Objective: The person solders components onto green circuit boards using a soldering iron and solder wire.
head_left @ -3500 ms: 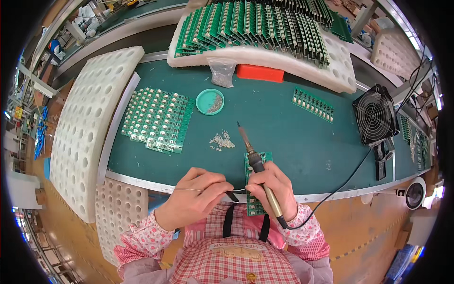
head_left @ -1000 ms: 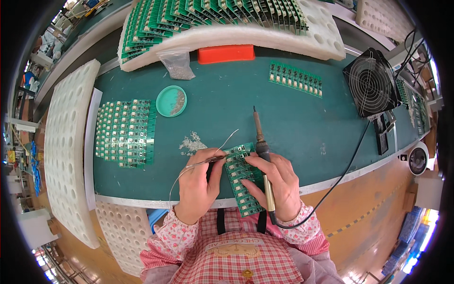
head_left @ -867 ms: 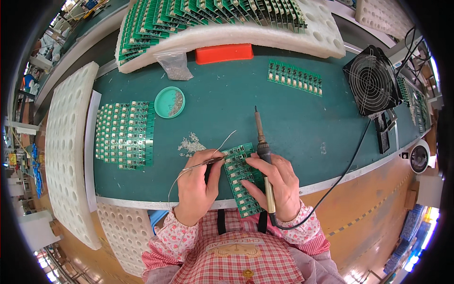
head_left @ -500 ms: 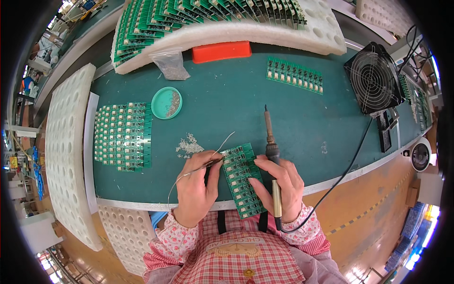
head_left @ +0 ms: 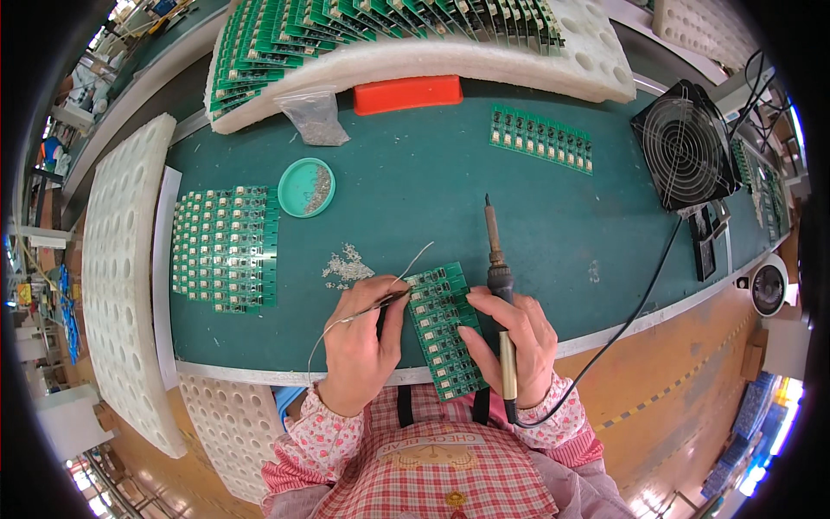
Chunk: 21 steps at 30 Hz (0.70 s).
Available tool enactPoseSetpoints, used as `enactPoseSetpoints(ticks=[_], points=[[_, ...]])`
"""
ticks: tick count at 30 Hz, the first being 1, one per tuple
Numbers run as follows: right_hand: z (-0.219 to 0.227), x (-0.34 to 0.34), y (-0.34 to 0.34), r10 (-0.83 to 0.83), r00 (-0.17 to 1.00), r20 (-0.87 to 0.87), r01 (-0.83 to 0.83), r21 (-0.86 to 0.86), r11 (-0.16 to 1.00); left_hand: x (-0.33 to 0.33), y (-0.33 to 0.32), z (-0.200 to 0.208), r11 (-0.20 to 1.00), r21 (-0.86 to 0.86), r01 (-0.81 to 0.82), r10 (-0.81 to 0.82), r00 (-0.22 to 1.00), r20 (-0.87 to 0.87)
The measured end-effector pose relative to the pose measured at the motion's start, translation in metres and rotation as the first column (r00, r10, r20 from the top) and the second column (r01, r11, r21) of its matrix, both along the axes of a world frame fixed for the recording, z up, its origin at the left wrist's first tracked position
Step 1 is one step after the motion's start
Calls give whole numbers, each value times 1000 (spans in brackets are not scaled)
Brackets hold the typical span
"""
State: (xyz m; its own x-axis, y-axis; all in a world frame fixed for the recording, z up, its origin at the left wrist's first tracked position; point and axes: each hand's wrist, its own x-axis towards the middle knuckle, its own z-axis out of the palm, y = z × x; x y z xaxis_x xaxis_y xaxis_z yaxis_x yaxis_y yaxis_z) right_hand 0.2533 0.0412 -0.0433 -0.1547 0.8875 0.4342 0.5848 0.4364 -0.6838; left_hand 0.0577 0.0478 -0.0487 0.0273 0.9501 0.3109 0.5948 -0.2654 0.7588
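A green circuit board panel [head_left: 444, 339] with rows of white components lies tilted at the bench's front edge between my hands. My left hand [head_left: 356, 350] is closed, pinching a thin solder wire [head_left: 418, 259] whose free end rises past the board's top left corner. A slim dark tool, perhaps tweezers, also shows at these fingertips; its kind is unclear. My right hand [head_left: 529, 346] grips a soldering iron [head_left: 499, 275], tip pointing away from me and clear of the board. Its thumb and forefinger touch the board's right edge. Small loose silvery parts [head_left: 347, 266] lie beyond my left hand.
Stacked board panels [head_left: 223, 251] lie at left, beside a green dish [head_left: 307, 188] of small parts. A clear bag [head_left: 316, 119], red tray [head_left: 406, 95] and foam block [head_left: 484, 69] with boards stand behind. Another panel [head_left: 540, 140] and a black fan [head_left: 686, 145] are at right.
Hands, board, wire and soldering iron hold almost the same positions. The whole view has shifted very slightly.
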Motion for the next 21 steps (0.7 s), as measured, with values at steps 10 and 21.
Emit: enactPoseSetpoints(ticks=[10, 21], points=[[2, 6, -2, -11, 989, -145, 18, 46, 999, 0, 1, -1, 999, 32, 9, -8, 1000, -17], [-6, 6, -2, 84, 794, -602, -62, 57, 996, 0, 2, 1, 997, 80, 19, -16, 999, -42]])
